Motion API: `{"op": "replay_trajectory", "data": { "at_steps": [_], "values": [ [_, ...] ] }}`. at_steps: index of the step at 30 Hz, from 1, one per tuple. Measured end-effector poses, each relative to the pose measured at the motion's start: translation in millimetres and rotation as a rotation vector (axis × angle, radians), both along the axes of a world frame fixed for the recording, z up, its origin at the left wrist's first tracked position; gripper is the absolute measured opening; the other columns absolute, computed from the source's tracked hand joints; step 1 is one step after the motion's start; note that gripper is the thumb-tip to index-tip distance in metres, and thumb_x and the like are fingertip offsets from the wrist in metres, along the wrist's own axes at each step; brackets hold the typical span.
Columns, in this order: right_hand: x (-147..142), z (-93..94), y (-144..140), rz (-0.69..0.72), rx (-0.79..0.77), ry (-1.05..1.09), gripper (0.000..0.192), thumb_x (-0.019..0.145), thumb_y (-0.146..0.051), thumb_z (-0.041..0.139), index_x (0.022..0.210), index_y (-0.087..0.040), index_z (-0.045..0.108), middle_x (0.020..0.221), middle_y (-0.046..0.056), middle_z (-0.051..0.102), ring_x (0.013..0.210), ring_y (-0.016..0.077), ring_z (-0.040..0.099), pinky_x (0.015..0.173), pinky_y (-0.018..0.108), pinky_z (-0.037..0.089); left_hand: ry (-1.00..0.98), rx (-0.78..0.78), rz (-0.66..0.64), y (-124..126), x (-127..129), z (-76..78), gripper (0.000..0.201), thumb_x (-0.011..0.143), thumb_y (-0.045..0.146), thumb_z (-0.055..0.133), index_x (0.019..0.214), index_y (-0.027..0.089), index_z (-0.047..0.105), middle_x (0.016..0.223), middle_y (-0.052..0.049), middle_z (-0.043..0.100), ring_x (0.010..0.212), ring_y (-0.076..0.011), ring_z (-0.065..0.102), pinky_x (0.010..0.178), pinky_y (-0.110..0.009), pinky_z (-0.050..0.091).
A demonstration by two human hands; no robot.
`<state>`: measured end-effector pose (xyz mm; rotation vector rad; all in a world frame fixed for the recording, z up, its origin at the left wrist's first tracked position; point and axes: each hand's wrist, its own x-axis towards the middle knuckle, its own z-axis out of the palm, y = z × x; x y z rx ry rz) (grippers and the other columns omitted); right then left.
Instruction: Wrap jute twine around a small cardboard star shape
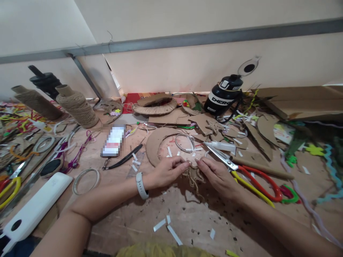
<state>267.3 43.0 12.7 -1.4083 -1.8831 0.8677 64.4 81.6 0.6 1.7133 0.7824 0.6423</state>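
Pinching the jute twine (195,177) between both sets of fingertips, the left hand (166,172) and right hand (216,175) do best keeping it taut, clear of the scissors (242,174).

Rough, fibrous jute twine (195,177) lies on a matt wooden tabletop (150,214). Right of the twine: scissors (241,171) with shiny metal blades and glossy plastic handles. Behind it: matt cardboard crescent (154,142).

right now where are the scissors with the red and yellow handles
In the head view, the scissors lie on the table right of centre, just beyond the right hand, blades pointing toward the white glue tube.
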Motion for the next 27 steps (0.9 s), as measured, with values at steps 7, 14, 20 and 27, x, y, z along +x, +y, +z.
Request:
{"op": "replay_trajectory", "data": {
  "at_steps": [7, 14, 20, 27],
  "values": [
    [-0.6, -2.5, -0.6, -0.009, -0.079, 0.065, 0.054, 0.096, -0.068, 0.032, 0.067, -0.023, 0.042, 0.064, -0.001, 0.043, 0.06, 0.0161, 0.043, 0.056, 0.029, 0.039, -0.026, -0.033, -0.007, -2.6, 1.1, -1.3, 0.04, 0.095, 0.051, 0.046, 0.076, 0.016, 0.051, 0.067, 0.003, 0.042, 0.064, -0.0102, 0.036, 0.06, -0.024, 0.031],
    [-0.4, -7.2, 0.0, 0.039, -0.06, 0.001, 0.054, 0.096, -0.066, 0.038, 0.066, -0.022, 0.044, 0.062, -0.003, 0.041, 0.06, 0.0147, 0.042, 0.056, 0.028, 0.036, -0.053, -0.125, -0.023, -2.5, 0.9, 0.7, 0.05, 0.091, 0.064, 0.046, 0.077, 0.016, 0.05, 0.071, 0.003, 0.042, 0.067, -0.0107, 0.037, 0.062, -0.024, 0.032],
    [2.2, -5.2, 3.9, 0.119, -0.132, 0.028, 0.056, 0.094, -0.069, 0.039, 0.065, -0.022, 0.047, 0.062, -0.002, 0.042, 0.059, 0.0145, 0.042, 0.057, 0.028, 0.036, -0.038, -0.291, -0.17, 6.3, -2.1, -2.8, 0.06, 0.084, 0.074, 0.051, 0.073, 0.015, 0.052, 0.069, 0.004, 0.038, 0.064, -0.0097, 0.034, 0.06, -0.024, 0.03],
    [10.8, -9.6, 2.5, -0.07, -0.007, 0.09, 0.042, 0.094, -0.059, 0.048, 0.113, -0.023, 0.059, 0.098, 0.006, 0.067, 0.084, 0.0216, 0.061, 0.073, 0.033, 0.047, -0.284, -0.422, 0.09, 3.8, 5.7, -10.0, 0.057, 0.081, 0.067, 0.064, 0.095, 0.011, 0.065, 0.081, -0.002, 0.059, 0.075, -0.0123, 0.052, 0.07, -0.024, 0.042]
  ]
}}
